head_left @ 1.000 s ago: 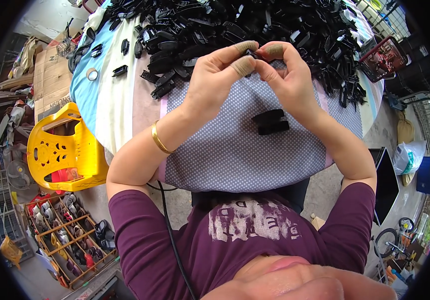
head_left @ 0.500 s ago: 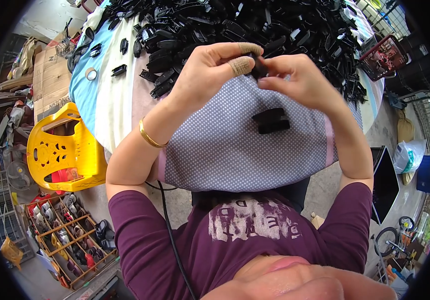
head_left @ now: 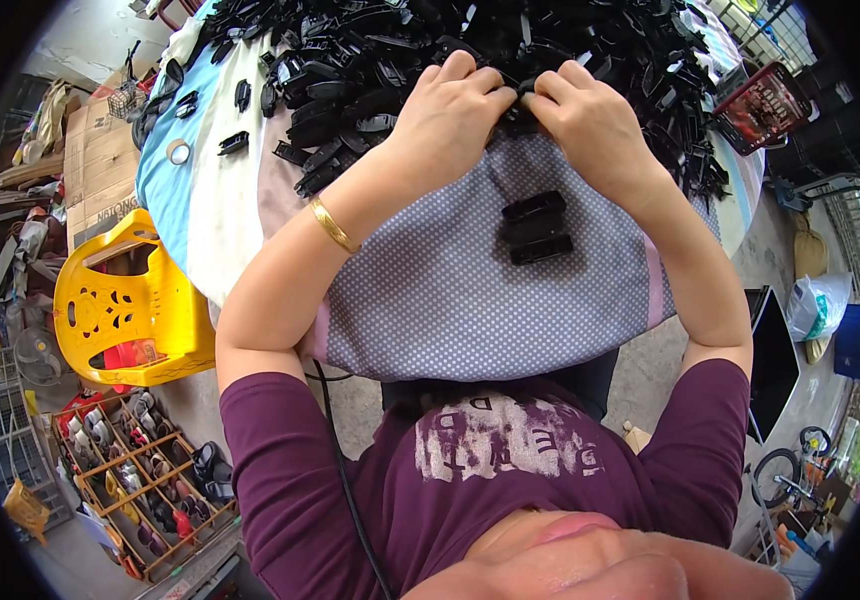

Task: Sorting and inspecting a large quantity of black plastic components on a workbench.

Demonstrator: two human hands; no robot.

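Observation:
My left hand (head_left: 455,115) and my right hand (head_left: 585,125) meet at the near edge of a heap of black plastic parts (head_left: 350,100). Fingers of both are curled, with the tips close together around a small black plastic part (head_left: 518,95). Most of that part is hidden by my fingers, and its outline merges with the dark heap behind. Nearer to me, two black plastic pieces (head_left: 537,228) lie side by side on the grey dotted cloth (head_left: 430,290). A gold bangle (head_left: 333,225) circles my left wrist.
Loose black pieces (head_left: 234,143) and a roll of tape (head_left: 178,152) lie on the table's left side. A yellow plastic chair (head_left: 130,300) stands at the left, above a shoe rack (head_left: 150,480). A red basket (head_left: 765,108) is at the right. A black cable (head_left: 335,440) hangs by my body.
Both hands have moved slightly away from me, to the heap's edge. They have turned so their backs face up, and the left fingertips' wrappings no longer show.

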